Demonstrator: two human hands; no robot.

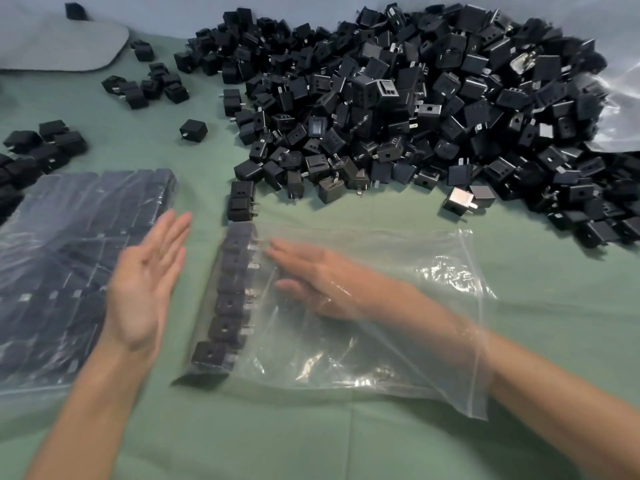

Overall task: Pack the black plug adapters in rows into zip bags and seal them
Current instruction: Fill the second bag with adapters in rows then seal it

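A clear zip bag lies on the green cloth with one row of black plug adapters along its left, closed end. My right hand is inside the bag, fingers straight, fingertips next to the row's prongs. My left hand hovers outside, left of the row, palm up-turned toward it, fingers straight, holding nothing. Two adapters stand just beyond the bag's far end. A large heap of loose adapters fills the back right.
A filled zip bag with rows of adapters lies at the left. Small groups of loose adapters sit at the back left, more at the left edge. A grey pad lies far left; crumpled plastic at the right.
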